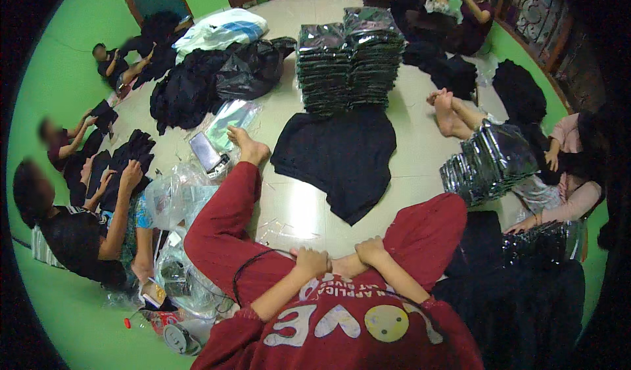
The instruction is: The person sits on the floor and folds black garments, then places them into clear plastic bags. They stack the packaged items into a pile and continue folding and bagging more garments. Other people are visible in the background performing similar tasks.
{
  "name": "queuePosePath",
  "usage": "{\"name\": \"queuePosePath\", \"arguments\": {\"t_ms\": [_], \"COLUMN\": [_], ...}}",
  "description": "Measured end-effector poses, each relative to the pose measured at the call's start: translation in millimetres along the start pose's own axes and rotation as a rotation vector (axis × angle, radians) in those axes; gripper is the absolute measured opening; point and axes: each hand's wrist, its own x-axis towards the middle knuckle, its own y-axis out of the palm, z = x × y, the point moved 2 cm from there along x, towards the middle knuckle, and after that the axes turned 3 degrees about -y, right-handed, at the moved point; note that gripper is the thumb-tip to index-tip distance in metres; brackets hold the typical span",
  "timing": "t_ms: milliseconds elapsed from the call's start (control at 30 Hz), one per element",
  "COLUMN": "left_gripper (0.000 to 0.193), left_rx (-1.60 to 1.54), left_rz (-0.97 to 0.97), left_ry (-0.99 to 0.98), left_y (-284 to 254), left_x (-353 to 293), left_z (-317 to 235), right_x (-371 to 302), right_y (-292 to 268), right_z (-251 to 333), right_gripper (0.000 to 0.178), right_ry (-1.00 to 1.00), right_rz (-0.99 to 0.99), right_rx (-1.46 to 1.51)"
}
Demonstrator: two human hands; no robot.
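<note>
My left hand (312, 263) is closed with its fingers curled, low in front of my dark red shirt (368, 334). A little to its right, my right hand (373, 251) is also closed, beside my bare foot (348, 265). Whether either hand grips anything cannot be made out. In front of my crossed legs a black garment (335, 153) lies spread on the tiled floor. Just behind it rise two tall stacks of black garments (322, 67) in shiny clear bags.
A phone (205, 149) and clear plastic bags (174, 196) lie left of my leg. Black cloth heaps (184, 90) and a white sack (223, 31) stand behind. Co-workers sit along both sides; bagged garments (486, 159) are piled by the person (568, 172) at right.
</note>
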Motion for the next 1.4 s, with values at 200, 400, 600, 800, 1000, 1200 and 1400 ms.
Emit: {"name": "queuePosePath", "arguments": {"t_ms": [200,400,600,800,1000,1200,1400], "left_gripper": [0.036,0.04,0.027,0.055,0.065,0.025,0.027], "left_rx": [-0.038,-0.353,-0.623,-0.266,-0.263,-0.81,-0.536], "left_rz": [-0.081,0.572,-0.442,-0.609,-0.482,-0.568,-1.009], "left_ry": [0.043,0.23,0.291,0.28,0.085,-0.06,-0.245], "left_y": [13.8,-20.2,-92.4,-59.1,-14.0,-43.6,-94.7], "left_x": [-20.1,34.6,175.8,218.2,164.6,159.6,215.7], "left_z": [0.9,38.8,53.4,36.0,-17.4,0.4,166.7], "right_x": [-3.5,-25.6,-40.1,-49.3,-49.3,31.0,95.2], "right_y": [12.6,-2.0,-20.0,-57.2,-117.7,-154.5,-124.7], "right_z": [-0.3,5.9,-4.5,-51.8,-123.7,-125.9,-115.5], "right_gripper": [0.024,0.022,0.033,0.04,0.038,0.041,0.042], "right_ry": [0.06,-0.056,-0.17,0.014,0.196,-0.042,-0.093], "right_rz": [0.011,-0.255,-0.384,-0.434,-0.573,-0.753,-0.719], "right_rx": [0.092,0.142,0.371,0.816,1.017,1.065,0.849]}}
